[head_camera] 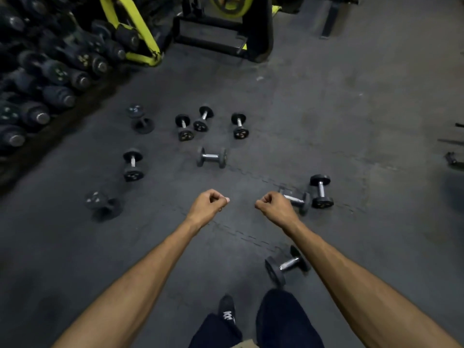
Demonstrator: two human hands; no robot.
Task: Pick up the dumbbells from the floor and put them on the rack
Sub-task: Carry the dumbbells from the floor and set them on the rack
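Several small black dumbbells with chrome handles lie scattered on the dark rubber floor. One dumbbell (211, 157) lies sideways in the middle, another (133, 164) to its left, and a pair (321, 191) sits at the right. A dumbbell (287, 264) lies near my feet, under my right forearm. My left hand (208, 205) and my right hand (275, 206) are held out over the floor, both curled into empty fists. My right hand partly hides a dumbbell (298, 200). The dumbbell rack (40, 79) runs along the left edge, filled with large black dumbbells.
A yellow and black machine frame (226, 28) stands at the back centre, with a yellow rack leg (140, 43) beside it. A bench foot (329, 18) is at the back right. Dark equipment pieces (453, 159) lie at the right edge. My shoe (227, 310) is below.
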